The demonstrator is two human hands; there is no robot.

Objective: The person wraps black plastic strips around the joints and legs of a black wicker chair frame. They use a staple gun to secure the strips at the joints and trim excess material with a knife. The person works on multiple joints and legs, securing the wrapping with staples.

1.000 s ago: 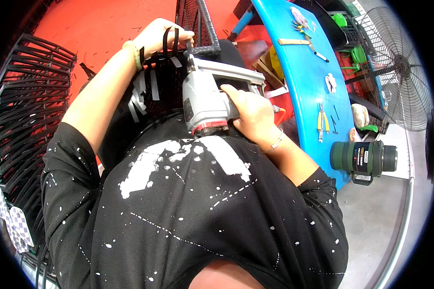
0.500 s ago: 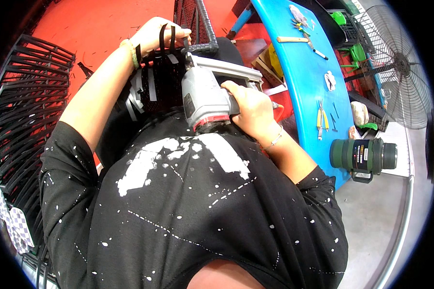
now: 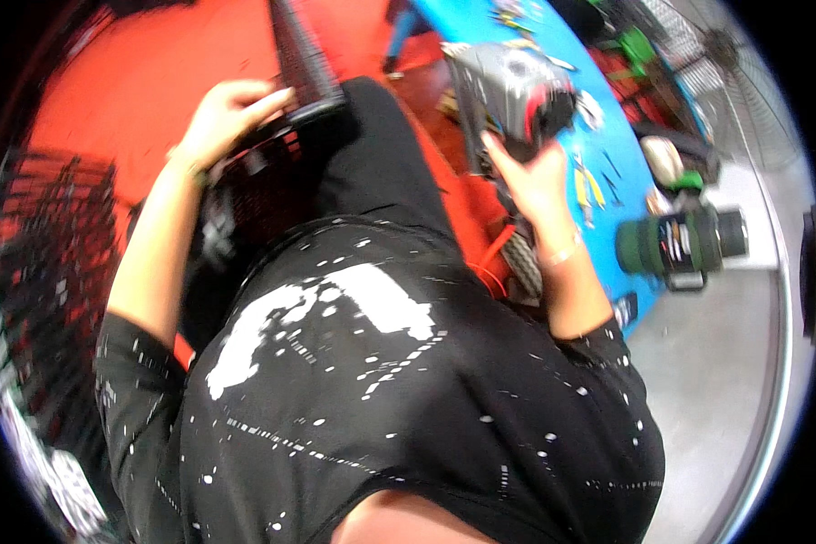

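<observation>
My right hand [image 3: 539, 186] grips a grey pneumatic staple gun [image 3: 517, 77] with a red ring and a black end cap. The gun is raised over the edge of the blue table [image 3: 621, 145], apart from the work. A red hose [image 3: 491, 263] hangs below my right wrist. On my lap rests a black woven frame [image 3: 304, 59] with a dark rim, its upper part leaning away from me. My left hand [image 3: 231, 118] is closed at the near end of that rim, thumb and fingers pinching it. Motion blurs the strips under this hand.
Pliers with yellow handles [image 3: 587, 189] and other small tools lie on the blue table. A green cylinder like a large camera lens [image 3: 675, 243] sits by its right edge. Black curved frames [image 3: 54, 263] are stacked at my left. A fan [image 3: 725, 54] stands far right.
My right hand has lifted the staple gun away from the woven frame, right and forward to the table edge. The left hand has moved slightly left and nearer. The view has shifted.
</observation>
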